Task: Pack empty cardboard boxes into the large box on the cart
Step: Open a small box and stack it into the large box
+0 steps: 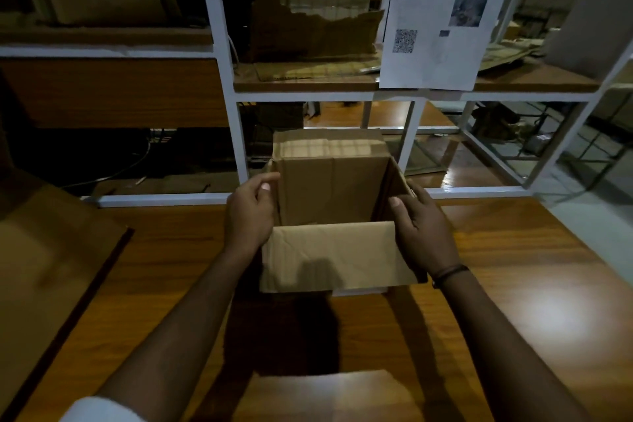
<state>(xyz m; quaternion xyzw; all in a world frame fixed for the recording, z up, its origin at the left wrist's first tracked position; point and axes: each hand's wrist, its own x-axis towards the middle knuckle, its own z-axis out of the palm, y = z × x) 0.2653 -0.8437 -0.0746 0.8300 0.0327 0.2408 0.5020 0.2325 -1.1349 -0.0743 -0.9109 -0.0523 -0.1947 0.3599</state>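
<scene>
An open, empty cardboard box [329,188] stands in the middle of the wooden table [513,284], its near flap folded out toward me and its far flap upright. My left hand [250,212] grips the box's left wall near the top edge. My right hand [419,229] holds the right wall, thumb inside the rim. A dark band circles the right wrist. The inside of the box shows bare cardboard. No cart shows in this view.
A large cardboard flap [51,267] slants at the left edge. Behind the table stands a white metal shelf frame [236,134] with torn cardboard boxes [315,10] and a hanging printed sheet [438,20]. Cables lie on the floor at back left.
</scene>
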